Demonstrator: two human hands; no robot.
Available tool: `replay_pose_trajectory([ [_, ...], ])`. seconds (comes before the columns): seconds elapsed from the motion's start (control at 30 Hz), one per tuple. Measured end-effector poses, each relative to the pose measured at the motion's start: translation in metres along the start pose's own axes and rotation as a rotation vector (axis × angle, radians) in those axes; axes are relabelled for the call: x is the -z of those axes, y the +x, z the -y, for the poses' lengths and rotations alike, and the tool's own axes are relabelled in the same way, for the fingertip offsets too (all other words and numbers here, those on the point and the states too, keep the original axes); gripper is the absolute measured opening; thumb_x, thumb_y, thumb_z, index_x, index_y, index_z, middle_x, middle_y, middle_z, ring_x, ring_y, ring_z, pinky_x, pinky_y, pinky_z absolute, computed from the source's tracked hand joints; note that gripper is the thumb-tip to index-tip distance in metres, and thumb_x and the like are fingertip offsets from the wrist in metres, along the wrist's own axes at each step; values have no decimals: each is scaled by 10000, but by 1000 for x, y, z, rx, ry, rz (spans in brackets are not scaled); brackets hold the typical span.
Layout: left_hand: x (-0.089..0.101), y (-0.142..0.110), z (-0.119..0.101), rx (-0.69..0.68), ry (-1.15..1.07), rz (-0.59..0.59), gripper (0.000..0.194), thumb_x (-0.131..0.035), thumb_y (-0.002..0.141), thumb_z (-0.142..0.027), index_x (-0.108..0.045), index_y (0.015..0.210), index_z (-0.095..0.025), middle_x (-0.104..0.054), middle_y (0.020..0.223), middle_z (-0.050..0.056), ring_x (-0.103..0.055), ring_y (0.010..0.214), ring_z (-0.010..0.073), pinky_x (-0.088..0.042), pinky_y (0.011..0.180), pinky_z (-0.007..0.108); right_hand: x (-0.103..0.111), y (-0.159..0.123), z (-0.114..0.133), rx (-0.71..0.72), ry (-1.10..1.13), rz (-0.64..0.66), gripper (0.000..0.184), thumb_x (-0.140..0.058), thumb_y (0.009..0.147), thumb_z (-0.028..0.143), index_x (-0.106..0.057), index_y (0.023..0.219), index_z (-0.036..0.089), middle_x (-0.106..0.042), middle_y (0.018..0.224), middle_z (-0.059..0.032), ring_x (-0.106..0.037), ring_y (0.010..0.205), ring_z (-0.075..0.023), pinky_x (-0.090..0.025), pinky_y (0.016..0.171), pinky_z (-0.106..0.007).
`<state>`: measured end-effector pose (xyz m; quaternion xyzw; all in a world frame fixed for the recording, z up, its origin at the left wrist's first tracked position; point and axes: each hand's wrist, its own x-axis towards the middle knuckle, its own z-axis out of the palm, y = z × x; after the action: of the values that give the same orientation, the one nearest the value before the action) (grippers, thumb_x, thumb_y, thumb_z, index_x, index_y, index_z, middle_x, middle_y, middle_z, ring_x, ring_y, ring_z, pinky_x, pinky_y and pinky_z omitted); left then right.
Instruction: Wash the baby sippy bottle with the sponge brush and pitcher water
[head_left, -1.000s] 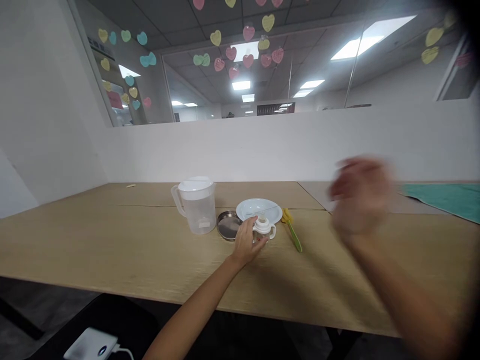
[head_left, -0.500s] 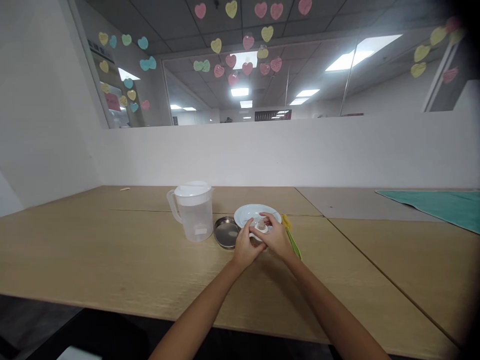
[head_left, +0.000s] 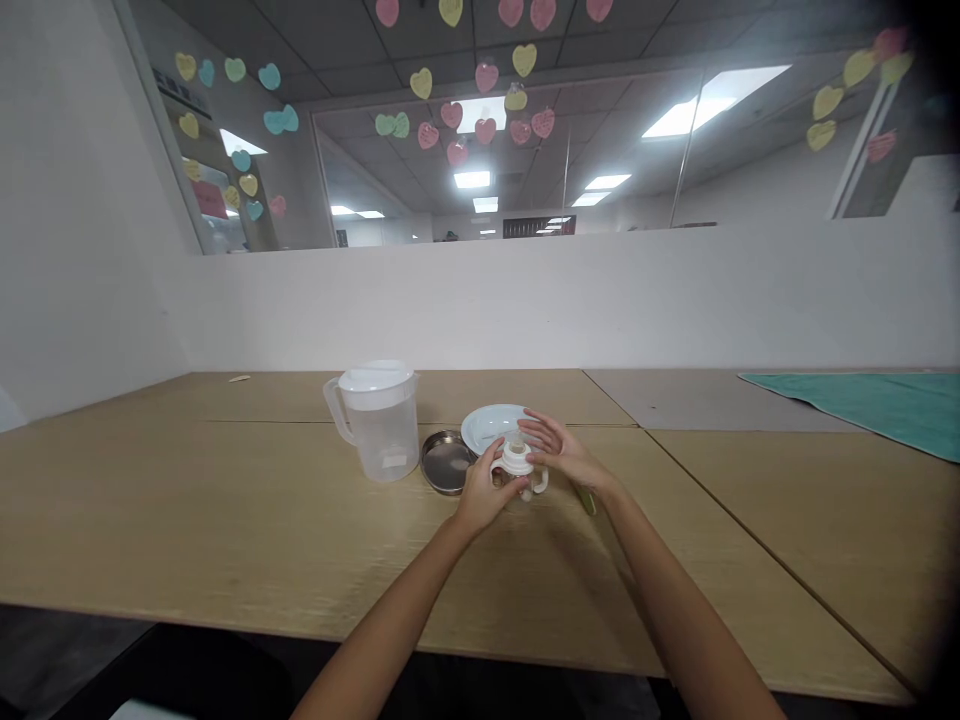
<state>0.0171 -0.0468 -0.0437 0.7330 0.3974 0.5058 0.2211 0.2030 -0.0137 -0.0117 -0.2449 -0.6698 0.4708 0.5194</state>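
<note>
In the head view, my left hand point(head_left: 484, 490) is closed around a small baby bottle point(head_left: 517, 462) with a white collar and two white side handles. The bottle is upright, its top opening facing up toward me. My right hand point(head_left: 564, 455) is beside it with fingers stretched out and apart; the thumb is close to the collar, and whether it touches I cannot tell. Behind the bottle lies a white plate point(head_left: 480, 425), partly covered by my hands. A green handle point(head_left: 587, 500) shows under my right wrist, the rest of that tool hidden.
Left of my hands are a round metal tin point(head_left: 446, 463) and a clear lidded pitcher point(head_left: 384, 430) with its handle to the left. A teal cloth point(head_left: 877, 405) lies at the far right, and a small flat pale piece point(head_left: 239, 378) at the far left of the table point(head_left: 225, 520).
My right hand has opened and moved off the bottle's top toward the right. The bottle's collar and handles show more now. The view has shifted slightly.
</note>
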Motion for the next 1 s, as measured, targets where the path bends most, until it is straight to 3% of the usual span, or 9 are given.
replay_pose_trajectory([
  [0.13,-3,-2,3,6,40,-19,729,-695,680,-406,-398,1305,-179,-576,1190,91,-570,973,199,-453,847,332,16,-2,-2,4,-14,-252,525,-700,670,387,-544,1144,223,-596,1134,-92,-532,1103,-206,-396,992,-392],
  [0.3,-3,-3,-1,-34,64,-23,626,-682,696,-382,-468,1250,-184,-593,1153,80,-570,956,202,-460,834,333,-10,-5,2,-65,-211,-57,590,-731,623,393,-564,1155,199,-618,1098,-81,-572,1020,-211,-441,930,-398],
  [0.43,-2,-4,-3,-30,67,-28,618,-683,696,-370,-470,1246,-188,-591,1160,79,-570,963,205,-461,838,336,-28,-7,12,-52,-335,-10,452,-700,656,393,-635,1049,179,-636,1070,-73,-576,1002,-224,-436,927,-404],
  [0.57,-1,-4,-1,-34,60,-4,642,-663,716,-395,-433,1281,-193,-578,1186,81,-569,965,198,-464,831,331,-25,-6,15,-43,-227,-41,476,-691,661,413,-628,1071,180,-633,1087,-72,-584,988,-225,-459,888,-382],
  [0.7,-2,-5,3,-6,106,-13,699,-661,706,-448,-415,1297,-168,-555,1212,108,-567,950,201,-465,837,354,-16,-3,11,-6,-20,-226,544,-709,650,418,-584,1128,191,-624,1107,-80,-588,978,-224,-479,835,-354],
  [0.83,-2,-5,4,-25,114,-12,708,-651,716,-455,-402,1311,-161,-557,1203,118,-562,976,209,-466,852,365,-11,1,14,46,159,-377,493,-710,651,428,-581,1064,192,-635,1039,-72,-616,872,-200,-506,758,-328],
  [1.0,-2,-5,4,-31,94,-10,683,-646,722,-445,-406,1309,-189,-535,1236,114,-543,1033,220,-461,867,374,-8,5,21,172,260,-493,415,-687,673,447,-548,1001,235,-569,1153,-47,-578,1027,-220,-494,879,-378],
])
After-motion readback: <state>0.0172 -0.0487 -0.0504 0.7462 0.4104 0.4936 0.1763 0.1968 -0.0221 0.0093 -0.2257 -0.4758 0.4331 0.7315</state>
